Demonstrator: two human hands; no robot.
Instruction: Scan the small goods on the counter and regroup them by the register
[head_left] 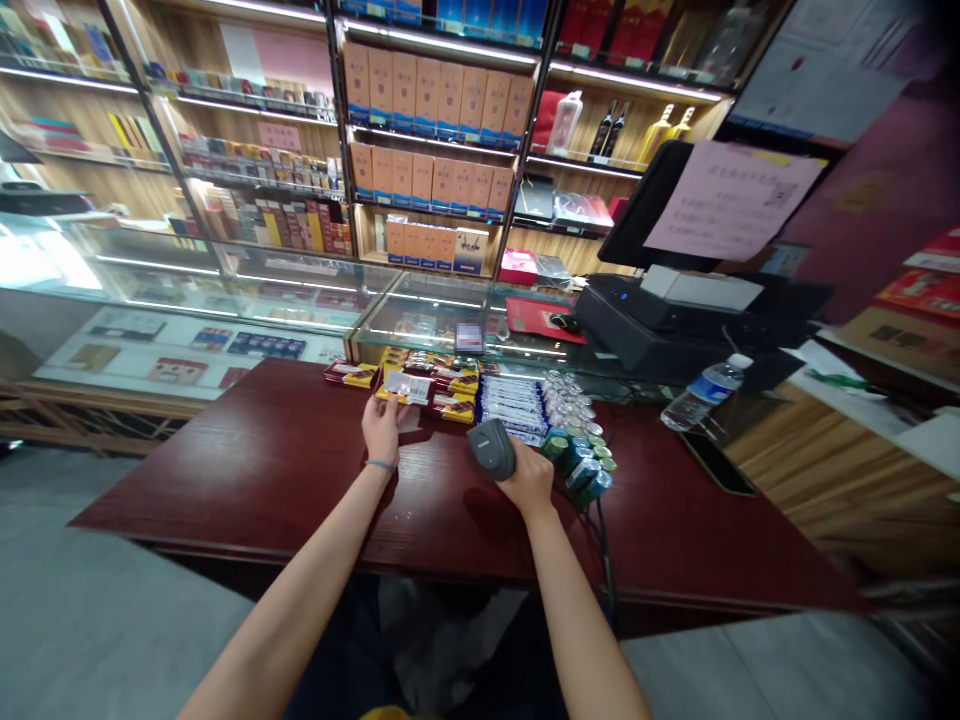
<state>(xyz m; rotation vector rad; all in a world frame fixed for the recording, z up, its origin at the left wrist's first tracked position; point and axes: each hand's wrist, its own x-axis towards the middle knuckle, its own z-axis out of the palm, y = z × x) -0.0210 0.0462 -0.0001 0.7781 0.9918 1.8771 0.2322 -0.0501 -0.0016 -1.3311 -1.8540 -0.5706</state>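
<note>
Lit shelves [435,137] stand well beyond the scanner [491,450], behind a dark red table [300,450]. Left of the scanner, the person's left hand [381,430] grips a packet [406,386] at its lower edge, thumb in front; similar packets [454,406] lie between it and the scanner. Fingers of the right hand [531,478] wrap the scanner. Blue-and-white sticks [514,402] lie just beyond the scanner, small tubes [581,468] sit to its right, and a water bottle [703,393] stands farther right of it.
</note>
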